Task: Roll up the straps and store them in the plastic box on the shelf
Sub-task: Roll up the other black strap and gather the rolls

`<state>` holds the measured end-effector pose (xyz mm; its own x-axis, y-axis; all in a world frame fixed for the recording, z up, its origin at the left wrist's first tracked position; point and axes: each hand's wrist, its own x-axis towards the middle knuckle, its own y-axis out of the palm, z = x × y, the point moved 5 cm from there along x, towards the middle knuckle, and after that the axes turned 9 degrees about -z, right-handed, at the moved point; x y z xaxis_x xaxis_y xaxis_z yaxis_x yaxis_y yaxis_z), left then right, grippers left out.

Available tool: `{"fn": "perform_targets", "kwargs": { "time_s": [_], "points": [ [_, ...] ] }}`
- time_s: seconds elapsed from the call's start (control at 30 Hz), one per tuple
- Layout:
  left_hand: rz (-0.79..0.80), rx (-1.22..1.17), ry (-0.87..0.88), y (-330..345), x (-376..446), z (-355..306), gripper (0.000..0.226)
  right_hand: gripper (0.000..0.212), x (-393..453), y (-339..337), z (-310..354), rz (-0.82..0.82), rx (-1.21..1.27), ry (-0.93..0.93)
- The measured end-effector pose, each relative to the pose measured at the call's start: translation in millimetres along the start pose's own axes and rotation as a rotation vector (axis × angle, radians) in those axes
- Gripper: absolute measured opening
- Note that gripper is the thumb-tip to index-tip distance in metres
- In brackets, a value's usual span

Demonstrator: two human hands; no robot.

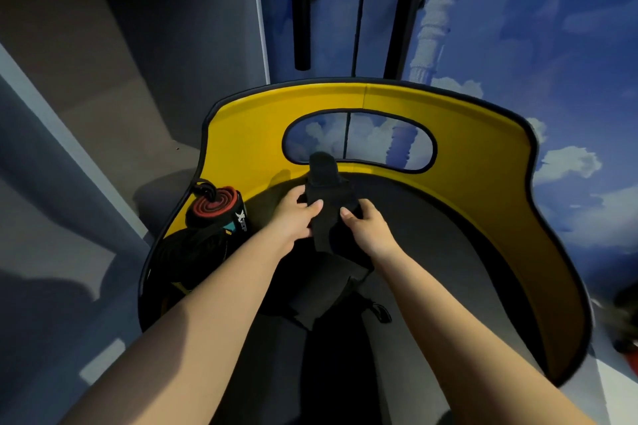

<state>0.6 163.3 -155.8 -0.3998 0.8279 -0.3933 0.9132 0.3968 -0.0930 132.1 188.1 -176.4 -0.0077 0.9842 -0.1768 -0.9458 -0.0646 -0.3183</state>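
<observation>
A black strap [324, 176] lies over the seat of a yellow chair [483, 162], its far end reaching up towards the oval cut-out in the backrest. My left hand [293, 214] grips the strap from the left and my right hand [366, 221] grips it from the right, both pinching the black fabric near the middle of the seat. More black strap fabric [328, 283] trails down towards me between my forearms. A rolled red-and-black strap [215, 205] stands on end at the seat's left edge. No plastic box or shelf is in view.
A dark bundle of other straps [193, 252] lies below the rolled one on the seat's left. Behind the chair stand blue doors with black bar handles [300, 7] and a cloud-painted wall [538, 45]. A grey wall recess is at the left.
</observation>
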Motion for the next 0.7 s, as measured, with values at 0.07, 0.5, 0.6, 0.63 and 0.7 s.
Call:
{"fn": "perform_targets", "kwargs": {
  "time_s": [0.07,0.5,0.6,0.63,0.7],
  "points": [
    [0.000,0.033,-0.058,-0.1,9.3,6.1,0.053,0.029,12.1,5.9,-4.2,-0.016,-0.033,0.009],
    [-0.071,0.266,-0.021,-8.8,28.0,44.8,0.055,0.033,40.8,23.8,-18.6,-0.008,-0.219,0.031],
    [-0.132,0.272,0.029,-7.8,27.3,41.3,0.054,0.039,41.6,22.1,-16.1,-0.025,-0.227,0.042],
    [-0.136,0.278,0.038,-7.2,27.9,40.7,0.054,0.041,41.8,21.9,-16.2,-0.029,-0.227,0.048],
    [-0.143,0.287,0.063,-6.5,28.7,38.2,0.055,0.044,40.4,21.2,-13.1,-0.055,-0.232,0.018]
  ]
}}
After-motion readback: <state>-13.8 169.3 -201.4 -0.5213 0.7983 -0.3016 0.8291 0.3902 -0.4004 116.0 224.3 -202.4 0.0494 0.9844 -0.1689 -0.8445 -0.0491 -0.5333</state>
